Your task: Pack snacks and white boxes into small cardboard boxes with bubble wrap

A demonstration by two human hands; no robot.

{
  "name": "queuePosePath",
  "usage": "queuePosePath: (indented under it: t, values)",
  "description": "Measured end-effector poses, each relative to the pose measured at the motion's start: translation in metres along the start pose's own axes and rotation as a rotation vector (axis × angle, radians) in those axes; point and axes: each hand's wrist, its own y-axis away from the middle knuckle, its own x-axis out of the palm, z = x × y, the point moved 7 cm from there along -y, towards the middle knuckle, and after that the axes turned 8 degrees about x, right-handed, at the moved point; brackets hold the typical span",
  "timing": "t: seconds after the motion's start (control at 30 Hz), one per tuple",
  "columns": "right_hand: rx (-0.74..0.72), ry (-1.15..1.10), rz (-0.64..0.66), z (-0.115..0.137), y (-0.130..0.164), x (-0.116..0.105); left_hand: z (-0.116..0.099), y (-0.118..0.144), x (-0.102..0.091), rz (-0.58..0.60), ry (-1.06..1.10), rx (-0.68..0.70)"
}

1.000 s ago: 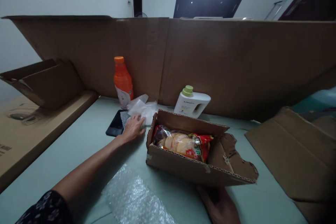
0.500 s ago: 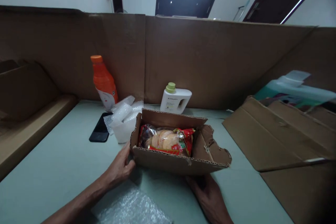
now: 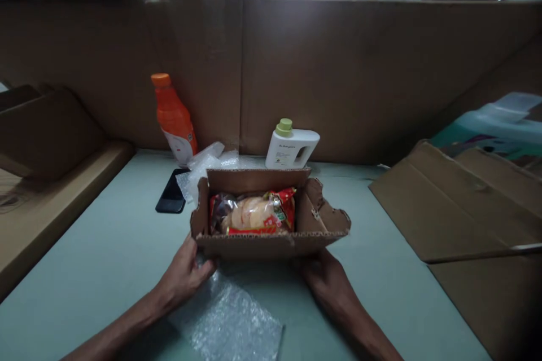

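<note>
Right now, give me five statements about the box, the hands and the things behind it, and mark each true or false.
1. Both hands touch the cardboard box: the left hand at its near left corner, the right hand under its near edge. True.
2. The box holds a snack packet. True.
3. The orange bottle lies inside the box. False: it stands behind it, by the cardboard wall.
4. The white jug has a red cap. False: green.
5. A dark phone lies left of the box. True.

small print on white bottle (image 3: 292, 149) label, snack packet (image 3: 253, 213) lettering, both too blurred to read
</note>
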Motion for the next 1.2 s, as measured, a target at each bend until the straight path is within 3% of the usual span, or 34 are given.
queuePosePath:
  t: [0.1,0.2,0.27,0.37,0.43,0.5,0.6,0.63,0.7,0.83,0.9,1.07,1.2]
  values:
    - [0.005,0.040,0.006,0.014,-0.016,0.004,-0.013,-0.025,0.005,0.112,-0.351,0.121]
    - [-0.029,0.010,-0.033,0.015,-0.021,0.000,-0.021,-0.030,-0.004,0.167,-0.524,0.182]
    - [-0.076,0.006,-0.108,0.012,-0.005,-0.011,-0.031,-0.013,-0.020,0.160,-0.662,0.239]
    - [-0.213,0.117,-0.199,0.019,0.044,-0.021,-0.047,0.038,-0.038,0.166,-0.908,0.369]
    - [-0.424,0.199,-0.137,0.041,0.080,-0.003,-0.051,0.076,-0.037,0.209,-1.029,0.491]
    - [-0.659,0.255,0.024,0.065,0.112,0.035,-0.044,0.102,-0.030,0.262,-1.088,0.581]
    - [-0.814,0.374,0.238,0.077,0.140,0.086,-0.022,0.110,-0.022,0.332,-1.136,0.579]
    - [-0.825,0.415,0.270,0.072,0.146,0.092,-0.015,0.108,-0.022,0.357,-1.137,0.565]
    - [-0.822,0.455,0.267,0.056,0.154,0.086,-0.005,0.104,-0.024,0.405,-1.112,0.549]
    - [-0.695,0.433,0.102,0.024,0.159,0.035,0.001,0.103,-0.032,0.406,-1.046,0.577]
    - [-0.627,0.425,0.019,0.024,0.151,0.025,0.002,0.103,-0.034,0.376,-1.034,0.583]
    - [-0.461,0.433,-0.007,0.044,0.112,0.059,0.000,0.104,-0.031,0.396,-1.100,0.601]
    - [-0.433,0.413,0.099,0.048,0.126,0.070,-0.005,0.101,-0.011,0.446,-1.133,0.635]
